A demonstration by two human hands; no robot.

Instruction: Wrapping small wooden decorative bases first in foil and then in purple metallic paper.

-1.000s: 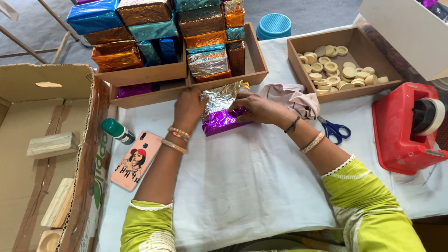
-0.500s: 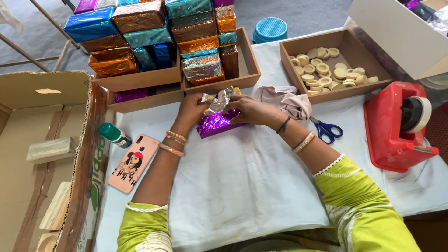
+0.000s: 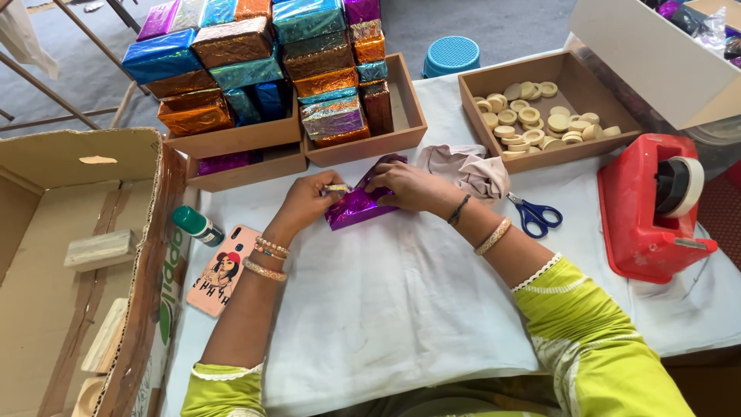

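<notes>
Purple foil parcel (image 3: 356,205) sits under both my hands — left hand (image 3: 306,202) pinches a foil flap at its near end, right hand (image 3: 409,186) presses its top in a closed grip. It lies on the white-clothed surface (image 3: 401,293), just before the wooden trays (image 3: 309,147) of wrapped blocks — scissors (image 3: 534,215) and a red tape dispenser (image 3: 652,207) to the right.

There is one view only, from a camera worn on the person's head, looking steeply down and forward over the white-covered table (image 3: 401,301). It sits close, at arm's reach, with green sleeves at the bottom edge, a cardboard box (image 3: 46,255) on the left and a red tape dispenser (image 3: 644,224) on the right.
</notes>
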